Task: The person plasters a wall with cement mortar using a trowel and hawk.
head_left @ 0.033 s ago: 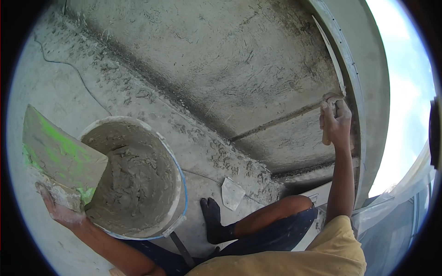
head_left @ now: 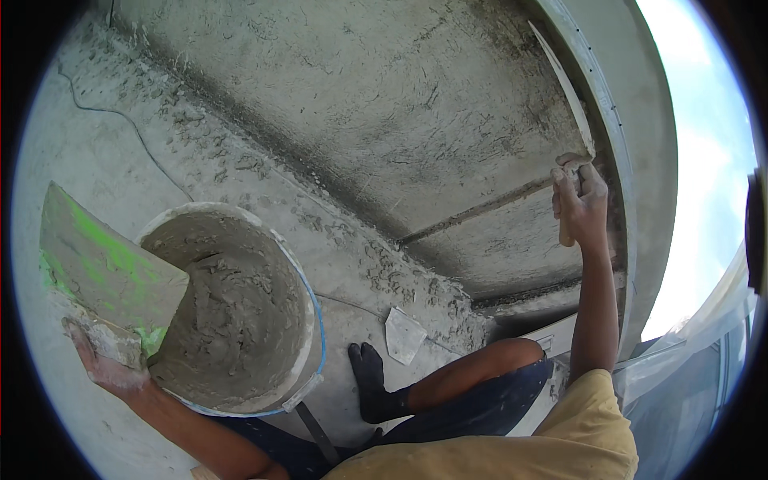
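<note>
My left hand (head_left: 104, 364) grips a flat board (head_left: 104, 268) stained green and caked with mortar, its edge resting at the rim of a round bucket (head_left: 316, 320) of wet grey mortar (head_left: 232, 312). My right hand (head_left: 582, 204) is raised and shut on the wooden handle of a long trowel (head_left: 570, 92). The trowel's blade lies against the rough plastered wall (head_left: 384, 104), near its corner edge.
Mortar droppings line the foot of the wall. A thin cable (head_left: 128, 120) runs over the concrete floor. A small pale scrap (head_left: 404, 334) lies by my black-socked foot (head_left: 372, 388). Clear plastic sheeting (head_left: 696, 352) hangs at the right, with open sky beyond.
</note>
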Available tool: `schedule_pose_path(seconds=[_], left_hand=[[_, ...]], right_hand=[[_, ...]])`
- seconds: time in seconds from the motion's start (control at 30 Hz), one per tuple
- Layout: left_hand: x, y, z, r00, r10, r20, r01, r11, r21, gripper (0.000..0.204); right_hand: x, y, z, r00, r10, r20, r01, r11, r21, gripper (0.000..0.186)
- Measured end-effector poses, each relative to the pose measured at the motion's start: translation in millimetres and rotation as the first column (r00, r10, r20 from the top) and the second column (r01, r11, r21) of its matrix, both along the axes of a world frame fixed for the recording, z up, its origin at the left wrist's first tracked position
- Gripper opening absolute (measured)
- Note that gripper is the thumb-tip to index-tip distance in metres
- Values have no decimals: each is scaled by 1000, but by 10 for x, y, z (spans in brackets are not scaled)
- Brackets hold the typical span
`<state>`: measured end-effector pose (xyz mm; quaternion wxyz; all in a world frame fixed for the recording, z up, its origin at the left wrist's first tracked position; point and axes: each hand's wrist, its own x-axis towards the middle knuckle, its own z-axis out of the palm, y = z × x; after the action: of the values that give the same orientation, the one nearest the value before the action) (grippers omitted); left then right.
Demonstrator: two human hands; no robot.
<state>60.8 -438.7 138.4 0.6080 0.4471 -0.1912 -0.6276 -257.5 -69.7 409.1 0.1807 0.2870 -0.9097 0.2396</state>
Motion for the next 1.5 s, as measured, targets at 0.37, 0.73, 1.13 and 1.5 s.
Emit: schedule_pose_path(seconds=[0.37,0.73,1.13,1.5], left_hand=[[103,-43,-2,998,-53,-26,53,999,-9,64],[64,-13,23,966,-165,-198,138,981,-139,57],[97,-175,-75,839,-532,-109,527,846,-78,54],[-10,587,300,861,-377,341,482,819,-313,47]], right_hand=[[-178,-674,284,996,29,86,-27,999,-19,15],[488,-222,-817,920,-4,392,-145,926,348,26],[880,-835,-1271,732,413,542,-676,534,507,32],[1424,-1618,-2940,518,508,689,-854,358,377,27]])
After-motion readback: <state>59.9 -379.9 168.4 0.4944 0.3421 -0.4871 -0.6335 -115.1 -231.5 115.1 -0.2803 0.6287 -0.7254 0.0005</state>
